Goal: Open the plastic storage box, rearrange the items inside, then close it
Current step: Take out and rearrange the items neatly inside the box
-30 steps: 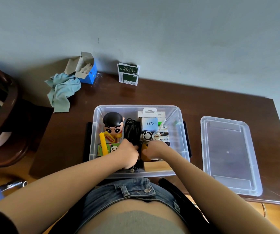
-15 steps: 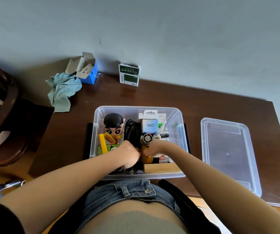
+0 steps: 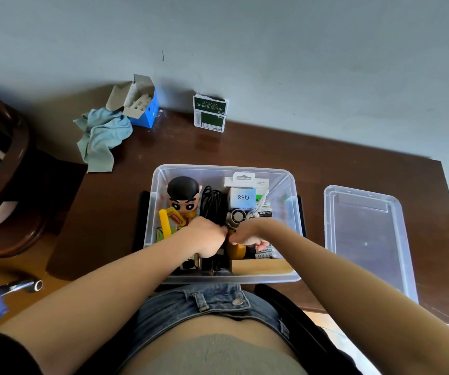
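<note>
The clear plastic storage box stands open on the brown table in front of me. Its lid lies flat to the right. Inside are a cartoon figurine, a yellow item, a black cable bundle, a white Q88 box, a small fan, batteries and a tan block. My left hand is curled over the black cable at the box's middle. My right hand almost touches it and curls round an orange object. The fingertips are hidden.
At the table's back stand an open blue carton, a crumpled light-blue cloth and a green-and-white packet against the wall. A dark wooden chair is at the left. A metal tool lies low left.
Both hands stay in the middle of the box. The right hand has edged slightly toward the left hand until they nearly meet. The other items have not moved.
</note>
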### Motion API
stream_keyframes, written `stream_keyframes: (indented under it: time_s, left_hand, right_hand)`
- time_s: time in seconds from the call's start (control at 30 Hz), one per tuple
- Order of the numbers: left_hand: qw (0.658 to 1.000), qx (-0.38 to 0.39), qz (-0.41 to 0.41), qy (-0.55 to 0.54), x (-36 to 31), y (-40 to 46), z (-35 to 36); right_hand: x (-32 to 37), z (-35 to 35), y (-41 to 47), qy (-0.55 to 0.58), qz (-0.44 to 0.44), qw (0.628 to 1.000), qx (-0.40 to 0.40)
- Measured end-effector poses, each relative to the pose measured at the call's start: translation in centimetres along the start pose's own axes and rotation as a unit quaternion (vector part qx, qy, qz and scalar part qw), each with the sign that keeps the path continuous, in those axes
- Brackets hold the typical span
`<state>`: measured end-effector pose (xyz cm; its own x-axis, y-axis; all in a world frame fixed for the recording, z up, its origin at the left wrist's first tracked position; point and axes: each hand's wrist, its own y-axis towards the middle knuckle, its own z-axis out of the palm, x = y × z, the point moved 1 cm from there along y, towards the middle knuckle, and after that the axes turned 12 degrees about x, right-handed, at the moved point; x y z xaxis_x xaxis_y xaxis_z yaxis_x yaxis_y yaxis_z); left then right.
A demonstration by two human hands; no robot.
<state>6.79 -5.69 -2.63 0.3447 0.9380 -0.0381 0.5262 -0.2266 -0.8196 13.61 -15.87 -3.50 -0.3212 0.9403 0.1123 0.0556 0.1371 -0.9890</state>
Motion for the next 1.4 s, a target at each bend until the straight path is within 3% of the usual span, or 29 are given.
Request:
stream_keyframes:
  time_s: [0.4, 1.07, 1.13, 1.27, 1.4]
  left_hand:
    - [1.000, 0.021, -0.012, -0.006, -0.1, -0.1, -0.2]
    - [0.999, -0.021, -0.036, -0.006, -0.3, 0.4, 0.5]
    - [0.999, -0.027, -0.038, -0.008, -0.3, 0.6, 0.6]
    - [0.998, -0.053, -0.044, -0.011, -0.2, 0.9, 1.2]
    - [0.997, -0.061, -0.042, -0.011, -0.1, 1.1, 1.4]
  right_hand:
    - [-0.1, 0.2, 0.7, 0.020, 0.013, 0.999, 0.024]
    - [0.3, 0.0, 1.0, 0.081, 0.050, 0.993, 0.067]
    - [0.6, 0.7, 1.1, 0.077, 0.043, 0.995, 0.035]
    - [0.5, 3.3, 1.8, -0.004, 0.030, 0.989, -0.143]
    - [-0.7, 4.7, 1.0, 0.054, -0.003, 0.977, -0.206]
